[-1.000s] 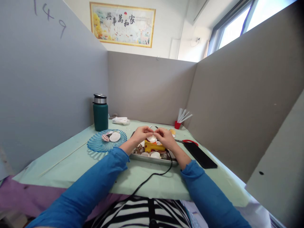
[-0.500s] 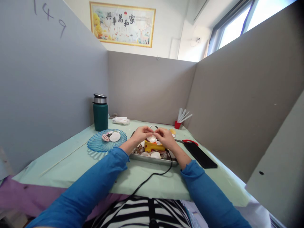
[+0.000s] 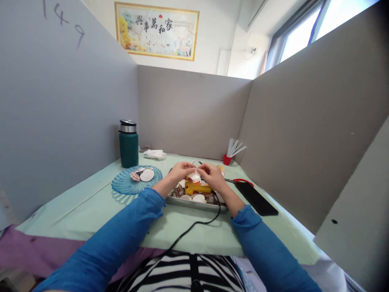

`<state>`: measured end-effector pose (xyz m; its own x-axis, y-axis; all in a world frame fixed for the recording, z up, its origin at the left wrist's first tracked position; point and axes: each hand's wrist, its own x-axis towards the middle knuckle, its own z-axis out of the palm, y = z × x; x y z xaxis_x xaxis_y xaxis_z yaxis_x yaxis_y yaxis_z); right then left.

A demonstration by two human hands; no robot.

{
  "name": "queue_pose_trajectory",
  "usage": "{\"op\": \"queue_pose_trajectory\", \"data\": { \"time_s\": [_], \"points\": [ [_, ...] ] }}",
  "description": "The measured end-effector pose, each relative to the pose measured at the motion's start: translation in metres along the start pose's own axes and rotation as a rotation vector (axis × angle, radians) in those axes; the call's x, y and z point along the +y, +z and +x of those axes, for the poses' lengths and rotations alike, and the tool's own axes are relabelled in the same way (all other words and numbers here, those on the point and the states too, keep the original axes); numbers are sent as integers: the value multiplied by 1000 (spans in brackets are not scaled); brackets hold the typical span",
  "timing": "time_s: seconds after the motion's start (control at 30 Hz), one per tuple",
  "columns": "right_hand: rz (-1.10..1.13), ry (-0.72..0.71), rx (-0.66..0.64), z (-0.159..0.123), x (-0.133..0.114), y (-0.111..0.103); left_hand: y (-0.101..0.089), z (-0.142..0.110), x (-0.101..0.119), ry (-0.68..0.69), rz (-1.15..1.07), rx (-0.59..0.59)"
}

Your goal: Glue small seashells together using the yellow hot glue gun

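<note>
In the head view, our hands hide much of the metal tray's far side, and our black cord drops out of sight at the table edge. Our left hand and right hand meet over the tray, thumbs and forefingers bent nearly together, the tips of one hand just beside the other's. Whatever sits between them is too small for us to tell, so we cannot say whether either grips it. A white shell shows just below our fingertips, behind the yellow tool.
</note>
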<state>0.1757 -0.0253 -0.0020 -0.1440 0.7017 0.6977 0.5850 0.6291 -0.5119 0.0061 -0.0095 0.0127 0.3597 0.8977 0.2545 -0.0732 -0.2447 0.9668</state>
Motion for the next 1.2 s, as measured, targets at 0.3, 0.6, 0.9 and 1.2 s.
{"op": "queue_pose_trajectory", "data": {
  "time_s": [0.3, 0.6, 0.9, 1.2],
  "points": [
    [-48, -73, -5, 1, -2, 0, 0, -1, 1, 4, 21, 39],
    [-38, -103, -9, 0, -2, 0, 0, 0, -1, 14, 62, 6],
    [-33, -105, -15, -1, -3, -1, -1, 1, -4, 37, 77, -18],
    [-11, -101, -30, -1, -5, -1, -1, 1, -2, 19, 53, -4]
  ]
}}
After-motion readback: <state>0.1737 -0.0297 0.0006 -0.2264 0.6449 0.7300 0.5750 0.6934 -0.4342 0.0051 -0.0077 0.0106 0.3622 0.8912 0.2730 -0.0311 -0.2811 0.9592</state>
